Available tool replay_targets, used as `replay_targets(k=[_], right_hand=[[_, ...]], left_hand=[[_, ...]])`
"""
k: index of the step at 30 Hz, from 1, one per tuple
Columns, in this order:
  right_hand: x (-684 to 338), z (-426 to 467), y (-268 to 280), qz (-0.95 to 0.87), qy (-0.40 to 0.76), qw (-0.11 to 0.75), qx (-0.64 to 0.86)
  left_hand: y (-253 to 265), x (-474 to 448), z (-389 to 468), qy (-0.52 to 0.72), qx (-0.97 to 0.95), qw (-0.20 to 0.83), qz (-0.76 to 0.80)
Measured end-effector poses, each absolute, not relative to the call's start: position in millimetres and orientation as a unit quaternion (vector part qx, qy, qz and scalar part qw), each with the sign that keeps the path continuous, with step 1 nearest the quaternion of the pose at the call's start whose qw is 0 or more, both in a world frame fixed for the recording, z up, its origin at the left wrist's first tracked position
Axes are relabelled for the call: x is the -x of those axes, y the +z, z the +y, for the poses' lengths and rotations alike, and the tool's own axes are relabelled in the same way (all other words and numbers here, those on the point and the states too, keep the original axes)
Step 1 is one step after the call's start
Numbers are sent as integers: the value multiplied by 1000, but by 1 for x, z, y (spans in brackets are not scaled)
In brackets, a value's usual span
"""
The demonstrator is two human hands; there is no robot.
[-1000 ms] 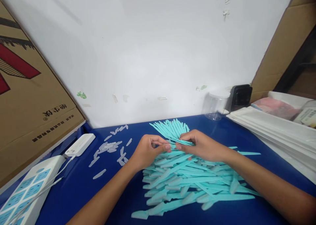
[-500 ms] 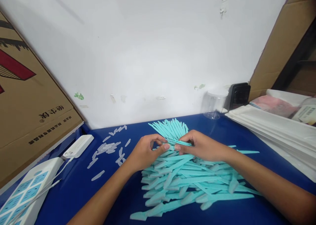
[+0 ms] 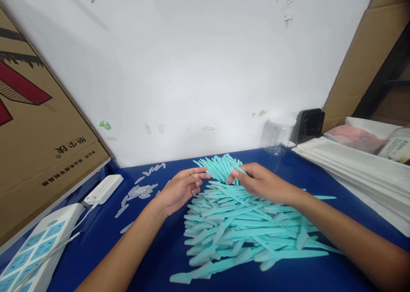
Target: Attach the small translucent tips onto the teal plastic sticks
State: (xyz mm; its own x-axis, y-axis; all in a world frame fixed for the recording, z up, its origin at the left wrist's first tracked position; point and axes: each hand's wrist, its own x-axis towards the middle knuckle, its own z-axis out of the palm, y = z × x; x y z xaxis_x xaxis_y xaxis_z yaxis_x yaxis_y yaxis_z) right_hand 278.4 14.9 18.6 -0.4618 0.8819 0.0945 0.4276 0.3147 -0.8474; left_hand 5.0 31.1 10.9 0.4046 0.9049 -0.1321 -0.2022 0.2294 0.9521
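Fingers of the right hand (image 3: 261, 182) pinch one turquoise plastic stick at the small sorted fan (image 3: 221, 167). Left hand (image 3: 179, 188) hangs open, empty. Most sticks remain in the loose heap (image 3: 243, 230), unsorted.

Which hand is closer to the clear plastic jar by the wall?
Right. The right hand lies just below-left of the clear jar; the left hand is much farther left, past the turquoise sticks.
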Motion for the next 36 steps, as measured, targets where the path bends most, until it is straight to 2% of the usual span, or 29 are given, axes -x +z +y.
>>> replay_targets(k=[5, 11, 16, 24, 36], right_hand=[[-278, 13, 20, -771, 337, 304, 447], [-279, 14, 11, -733, 389, 322, 456], [-279, 18, 11, -773, 356, 316, 420], [-278, 19, 15, -766, 347, 334, 426], [-277, 16, 17, -750, 405, 334, 403]], left_hand=[[14, -9, 26, 368, -530, 675, 357], [9, -12, 24, 362, -600, 597, 392], [12, -14, 21, 363, -560, 622, 410], [15, -12, 21, 331, -576, 665, 341], [8, -14, 23, 293, -736, 469, 390]])
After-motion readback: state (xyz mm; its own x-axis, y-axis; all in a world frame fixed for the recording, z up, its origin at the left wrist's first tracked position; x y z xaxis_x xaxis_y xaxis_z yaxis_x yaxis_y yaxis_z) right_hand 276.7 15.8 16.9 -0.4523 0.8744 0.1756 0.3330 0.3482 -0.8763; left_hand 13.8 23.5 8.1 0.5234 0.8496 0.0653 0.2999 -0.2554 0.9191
